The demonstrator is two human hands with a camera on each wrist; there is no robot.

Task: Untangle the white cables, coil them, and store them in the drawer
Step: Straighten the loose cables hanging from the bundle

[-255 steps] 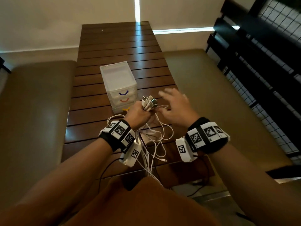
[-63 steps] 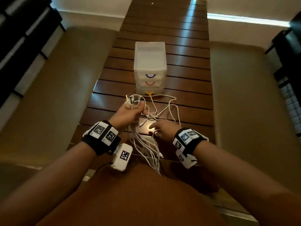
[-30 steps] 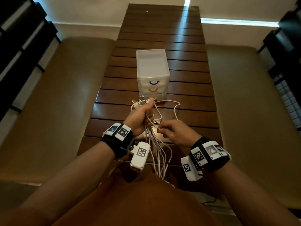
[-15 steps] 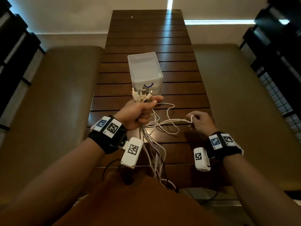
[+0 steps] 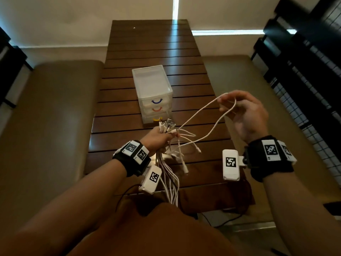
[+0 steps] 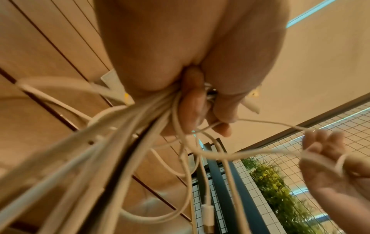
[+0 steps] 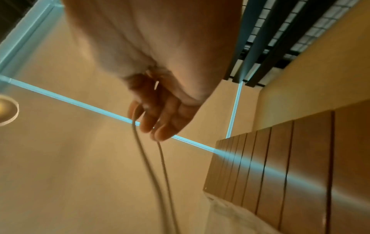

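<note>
White cables [image 5: 171,159] still tangled; left hand [image 5: 158,139] fists bundle, right hand [image 5: 243,115] hooks one loop [image 5: 228,102]. Nothing coiled; drawer unit [image 5: 153,93] closed.

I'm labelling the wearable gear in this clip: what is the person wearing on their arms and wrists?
Both forearms are bare. Each wrist carries a black band with white square tags printed in black-and-white codes, and a white box-shaped camera with its own code tag. A thin black cable trails by the left one.

Thin white cables [image 5: 167,163] bunched plug-ends up, tails dangling, one strand looped out rightward; the translucent white three-drawer plastic box [image 5: 152,89] just beyond, drawers closed.
</note>
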